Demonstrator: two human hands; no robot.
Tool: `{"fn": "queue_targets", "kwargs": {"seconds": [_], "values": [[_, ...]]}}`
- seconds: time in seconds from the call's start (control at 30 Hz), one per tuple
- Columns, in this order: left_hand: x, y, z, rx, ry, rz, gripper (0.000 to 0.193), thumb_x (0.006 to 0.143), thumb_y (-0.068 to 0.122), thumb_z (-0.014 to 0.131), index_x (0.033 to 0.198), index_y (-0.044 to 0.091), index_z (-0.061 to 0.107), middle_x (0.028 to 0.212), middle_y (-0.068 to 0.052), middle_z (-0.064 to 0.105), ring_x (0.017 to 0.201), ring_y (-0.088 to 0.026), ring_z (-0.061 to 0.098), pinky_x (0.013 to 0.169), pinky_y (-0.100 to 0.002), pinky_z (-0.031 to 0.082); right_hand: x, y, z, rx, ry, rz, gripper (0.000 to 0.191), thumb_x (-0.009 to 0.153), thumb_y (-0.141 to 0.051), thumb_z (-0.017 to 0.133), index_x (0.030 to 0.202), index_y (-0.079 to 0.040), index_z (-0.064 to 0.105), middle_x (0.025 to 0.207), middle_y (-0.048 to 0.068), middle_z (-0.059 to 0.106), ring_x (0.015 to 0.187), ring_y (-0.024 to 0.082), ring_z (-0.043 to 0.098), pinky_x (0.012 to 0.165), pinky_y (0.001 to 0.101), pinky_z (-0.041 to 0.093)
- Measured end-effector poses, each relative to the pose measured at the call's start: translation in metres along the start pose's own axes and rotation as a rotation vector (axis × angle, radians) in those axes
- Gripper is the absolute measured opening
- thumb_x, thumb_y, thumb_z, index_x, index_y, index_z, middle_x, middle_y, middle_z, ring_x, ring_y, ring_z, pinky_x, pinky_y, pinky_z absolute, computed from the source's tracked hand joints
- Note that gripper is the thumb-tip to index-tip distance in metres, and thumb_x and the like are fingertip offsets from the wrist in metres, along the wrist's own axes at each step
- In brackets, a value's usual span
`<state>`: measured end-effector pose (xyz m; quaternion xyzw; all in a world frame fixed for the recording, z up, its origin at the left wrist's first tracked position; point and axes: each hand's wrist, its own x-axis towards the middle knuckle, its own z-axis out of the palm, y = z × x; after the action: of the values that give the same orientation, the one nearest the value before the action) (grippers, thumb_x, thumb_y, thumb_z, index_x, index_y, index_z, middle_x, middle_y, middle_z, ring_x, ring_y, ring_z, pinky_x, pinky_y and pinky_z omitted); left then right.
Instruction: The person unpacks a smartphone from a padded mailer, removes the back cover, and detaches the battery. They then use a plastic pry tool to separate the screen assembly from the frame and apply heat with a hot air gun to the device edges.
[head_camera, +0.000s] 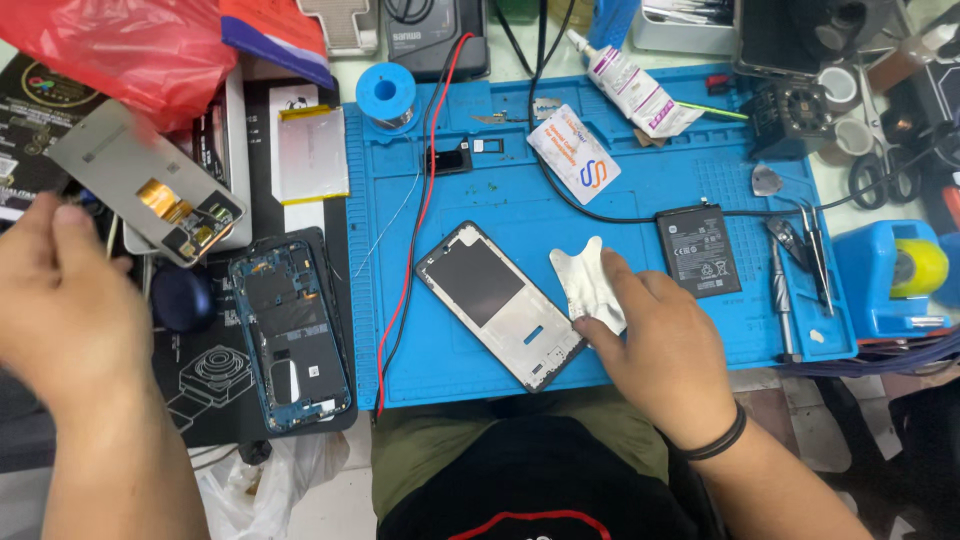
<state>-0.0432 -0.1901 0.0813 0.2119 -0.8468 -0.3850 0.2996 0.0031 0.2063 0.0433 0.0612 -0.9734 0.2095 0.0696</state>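
Your right hand (655, 335) rests near the front edge of the blue silicone repair mat (640, 180), fingertips pressing flat on a small white crumpled wipe (585, 285), nothing pinched. Just left of the wipe lies the grey rectangular phone frame (500, 303), tilted. Your left hand (65, 300) hovers off the mat's left edge, fingers curled; whether it grips anything cannot be told. Near it lies a teal opened phone body (292, 330). Farther right, a black flat battery (698, 250) sits on the mat.

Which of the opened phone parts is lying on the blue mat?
The grey phone frame, tilted beside the right hand. The blue-edged phone body and the lifted screen are off the blue mat, to the left.
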Motion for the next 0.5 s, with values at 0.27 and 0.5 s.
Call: {"fn": "queue_targets", "kwargs": {"seconds": [0.27, 0.5], "values": [[-0.077, 0.038, -0.033, -0.313, 0.044, -0.005, 0.021, 0.104, 0.023, 0.07, 0.112, 0.004, 0.064, 0.107, -0.011, 0.068, 0.088, -0.015, 0.062, 0.083, -0.027, 0.052, 0.025, 0.061, -0.025, 0.373, 0.118, 0.072, 0.044, 0.087, -0.003, 0.073, 0.131, -0.004, 0.067, 0.088, 0.005, 0.07, 0.073, 0.011, 0.065, 0.067, 0.025, 0.052], [-0.129, 0.086, -0.017, -1.205, -1.076, 0.473, 0.023, 0.11, 0.027, 0.065, 0.102, 0.006, 0.064, 0.111, -0.014, 0.072, 0.094, -0.023, 0.066, 0.094, -0.032, 0.058, 0.123, 0.099, -0.056, -0.367, 0.427, -0.288, 0.02, 0.087, -0.012, 0.081, 0.102, -0.001, 0.073, 0.089, 0.011, 0.07, 0.083, 0.029, 0.068, 0.074, 0.0395, 0.053]]}}
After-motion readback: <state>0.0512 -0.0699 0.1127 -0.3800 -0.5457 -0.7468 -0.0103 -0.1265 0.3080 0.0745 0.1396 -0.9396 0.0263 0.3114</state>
